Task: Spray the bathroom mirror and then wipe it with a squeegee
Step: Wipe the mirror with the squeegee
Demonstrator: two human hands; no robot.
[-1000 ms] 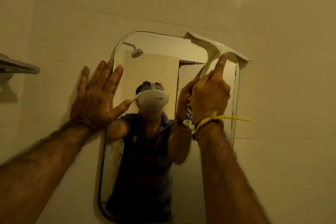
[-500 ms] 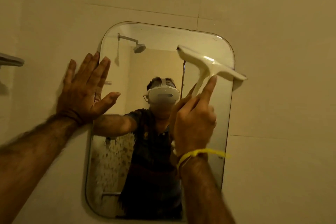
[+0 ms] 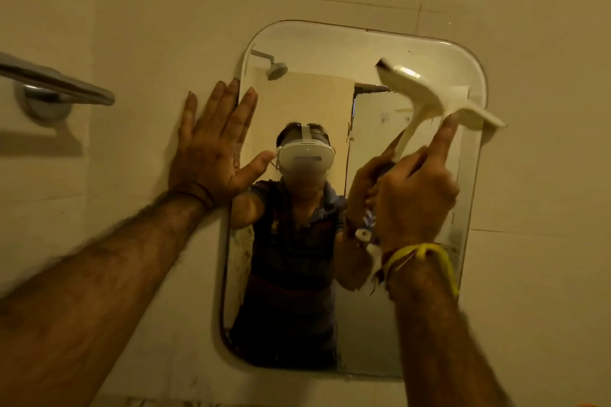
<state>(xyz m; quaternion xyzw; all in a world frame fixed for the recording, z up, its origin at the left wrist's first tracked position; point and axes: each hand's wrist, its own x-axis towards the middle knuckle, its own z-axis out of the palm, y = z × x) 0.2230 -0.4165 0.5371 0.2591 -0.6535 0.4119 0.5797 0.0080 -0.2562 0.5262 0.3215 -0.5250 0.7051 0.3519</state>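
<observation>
You're looking at a dim scene with a warm yellow cast. The grey metal towel bar [image 3: 56, 84] throws a soft shadow on the cream tiled wall [image 3: 148, 10] below it. Both forearms smear with motion blur near the lower edge, and wide-angle distortion bends the corners.

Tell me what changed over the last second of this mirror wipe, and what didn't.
The squeegee, gripped by the right hand, slid down from the mirror's top right corner and now sits below it, blade tilted down to the right. The left hand stayed flat on the wall at the mirror's left edge.
</observation>
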